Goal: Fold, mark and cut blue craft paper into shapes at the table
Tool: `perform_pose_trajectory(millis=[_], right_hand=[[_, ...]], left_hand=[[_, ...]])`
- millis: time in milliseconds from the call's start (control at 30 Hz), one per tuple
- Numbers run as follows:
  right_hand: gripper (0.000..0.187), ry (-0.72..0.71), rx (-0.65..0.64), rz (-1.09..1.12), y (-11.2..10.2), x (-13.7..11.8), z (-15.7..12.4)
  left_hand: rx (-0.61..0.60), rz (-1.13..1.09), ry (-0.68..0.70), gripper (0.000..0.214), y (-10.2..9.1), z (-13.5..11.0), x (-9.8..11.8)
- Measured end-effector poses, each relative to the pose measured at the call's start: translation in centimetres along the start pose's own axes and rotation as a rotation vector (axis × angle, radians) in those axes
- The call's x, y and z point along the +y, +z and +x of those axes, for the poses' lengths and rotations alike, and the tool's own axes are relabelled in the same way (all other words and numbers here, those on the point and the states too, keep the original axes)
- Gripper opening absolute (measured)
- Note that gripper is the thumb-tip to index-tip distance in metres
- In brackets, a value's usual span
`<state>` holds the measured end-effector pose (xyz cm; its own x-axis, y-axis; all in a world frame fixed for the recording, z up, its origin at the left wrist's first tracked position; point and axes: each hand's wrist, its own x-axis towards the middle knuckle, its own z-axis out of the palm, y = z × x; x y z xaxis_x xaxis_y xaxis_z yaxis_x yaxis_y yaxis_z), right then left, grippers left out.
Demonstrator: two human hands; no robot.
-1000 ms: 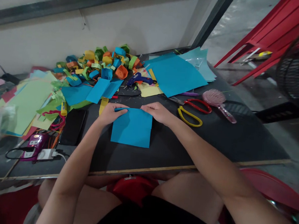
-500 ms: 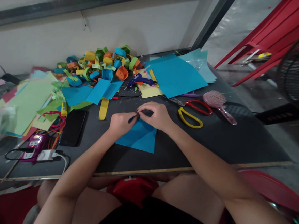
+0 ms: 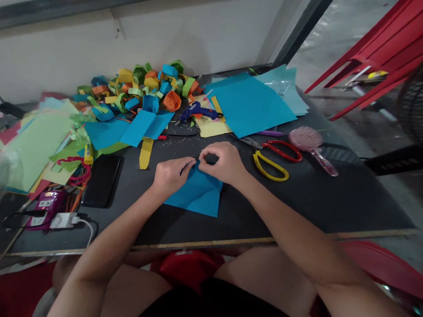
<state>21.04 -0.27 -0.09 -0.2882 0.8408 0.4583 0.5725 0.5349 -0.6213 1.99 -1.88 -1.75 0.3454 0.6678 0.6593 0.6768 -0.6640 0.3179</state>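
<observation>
My left hand (image 3: 171, 176) is closed in a pinch on a small dark blue piece (image 3: 187, 166), probably paper, of which only a sliver shows. Close beside it, my right hand (image 3: 223, 162) curls thumb and forefinger together into a ring; anything between those fingertips is too small to make out. The fingertips of both hands almost meet above a blue paper sheet (image 3: 198, 197). This sheet lies on the dark table, creased, its upper part covered by the hands.
Behind are a heap of coloured paper cups (image 3: 136, 93), a blue glue gun (image 3: 200, 112) and large blue sheets (image 3: 253, 103). Scissors (image 3: 272, 167) and a hairbrush (image 3: 309, 141) lie right. To the left are a phone (image 3: 101, 181), purple device (image 3: 47, 207) and paper sheets (image 3: 39, 141).
My hands have drawn slightly apart at the fingertips, the right one shifting a little to the right. The camera view has shifted slightly. The blue sheet stays put.
</observation>
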Motion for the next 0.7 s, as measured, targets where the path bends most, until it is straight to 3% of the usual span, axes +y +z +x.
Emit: perform_pose_trajectory(millis=[300,400,500,600,700], right_hand=[[0.007,0.112,0.063,-0.025,-1.6,0.9,0.2],[0.007,0.16,0.078,-0.054,-2.3,1.4,0.3],[0.007,0.232,0.138,-0.063,-2.8,2.3,0.3],[0.007,0.271,0.204,0.081,-2.6,2.8,0.3],[0.011,0.23,0.17,0.288,-1.6,3.1,0.3]], left_hand=[[0.079,0.001,-0.096,0.019,-2.2,1.2,-0.9],[0.074,-0.021,-0.185,0.022,-2.9,1.6,-1.3],[0.153,-0.064,-0.338,0.025,-3.6,1.9,-2.2],[0.199,-0.193,-0.481,0.028,-3.7,2.2,-3.7],[0.13,-0.438,-0.581,0.029,-2.9,2.3,-4.9]])
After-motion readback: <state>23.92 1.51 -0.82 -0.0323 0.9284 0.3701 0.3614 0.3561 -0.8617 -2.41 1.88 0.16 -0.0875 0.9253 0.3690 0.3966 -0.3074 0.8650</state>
